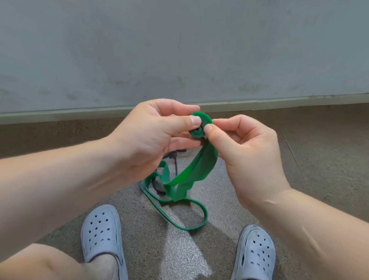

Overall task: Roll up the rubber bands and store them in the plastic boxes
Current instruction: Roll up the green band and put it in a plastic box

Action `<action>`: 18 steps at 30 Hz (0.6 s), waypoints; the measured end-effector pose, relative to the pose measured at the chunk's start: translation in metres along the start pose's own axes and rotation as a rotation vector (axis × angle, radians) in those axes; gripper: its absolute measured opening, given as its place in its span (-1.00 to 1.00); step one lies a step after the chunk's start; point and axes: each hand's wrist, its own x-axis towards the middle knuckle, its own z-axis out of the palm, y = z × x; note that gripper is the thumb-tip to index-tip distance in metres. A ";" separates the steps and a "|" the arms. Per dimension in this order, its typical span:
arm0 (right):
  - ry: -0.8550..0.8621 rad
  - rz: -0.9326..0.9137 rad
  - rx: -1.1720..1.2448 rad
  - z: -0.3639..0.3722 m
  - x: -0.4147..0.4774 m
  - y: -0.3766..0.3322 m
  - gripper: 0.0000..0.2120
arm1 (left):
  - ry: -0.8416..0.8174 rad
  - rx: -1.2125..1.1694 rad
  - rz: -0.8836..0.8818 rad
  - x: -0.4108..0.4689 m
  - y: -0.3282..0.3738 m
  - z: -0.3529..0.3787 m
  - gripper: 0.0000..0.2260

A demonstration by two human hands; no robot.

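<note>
Coil (199, 125) of green rubber band (198, 170) pinched from both sides, left hand (152, 137) and right hand (249, 154) equally near, thumbs on its flat face. Unrolled length hanging down from right-hand side, looping on floor (312, 151) between grey shoes (104, 233).

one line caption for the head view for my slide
Left hand and right hand pinch the rolled end of a green rubber band; the rest trails down onto the floor.
</note>
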 end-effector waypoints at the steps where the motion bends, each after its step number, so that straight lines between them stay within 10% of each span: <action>1: 0.000 0.001 0.005 0.000 -0.001 0.000 -0.93 | 0.003 -0.011 0.000 0.000 0.000 0.001 -0.86; 11: -0.038 -0.010 0.036 -0.009 0.004 -0.003 -0.81 | -0.059 0.162 -0.002 0.003 -0.002 0.001 -0.87; 18: -0.375 -0.002 -0.198 -0.023 0.017 -0.020 -0.74 | -0.185 0.519 0.055 0.008 0.017 -0.016 -0.74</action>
